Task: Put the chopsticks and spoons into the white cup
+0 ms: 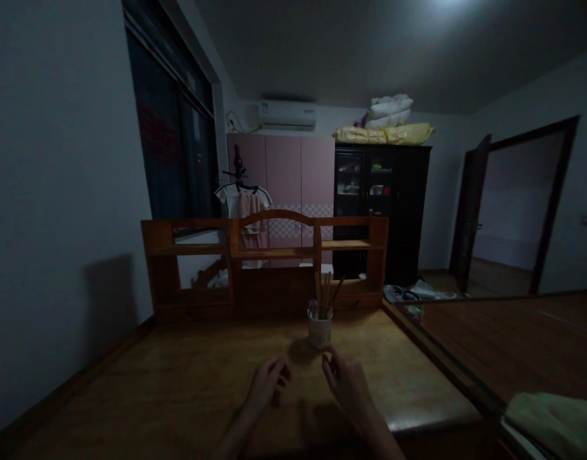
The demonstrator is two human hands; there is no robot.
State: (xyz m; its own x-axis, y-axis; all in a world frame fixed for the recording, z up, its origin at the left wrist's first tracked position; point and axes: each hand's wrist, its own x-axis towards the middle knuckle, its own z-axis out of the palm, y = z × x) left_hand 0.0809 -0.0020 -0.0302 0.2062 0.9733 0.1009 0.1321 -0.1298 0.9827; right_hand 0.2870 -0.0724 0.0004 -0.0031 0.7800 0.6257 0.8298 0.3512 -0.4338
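Note:
A pale, perforated cup-shaped holder stands upright on the wooden desk. Several thin sticks, which look like chopsticks, rise from it, along with a rounded spoon-like piece. Just in front of the holder, slightly to its right, is my right hand; its fingers are loosely bent and apart, with nothing visible in them. The fingertips come close to the holder's base, and I cannot tell whether they touch. My left hand hovers left of it, fingers loosely curled and apart, holding nothing visible.
A wooden shelf unit runs along the desk's back edge. At the left is a wall. A lower wooden surface extends to the right, with a light green cloth near the front corner. The room is dim.

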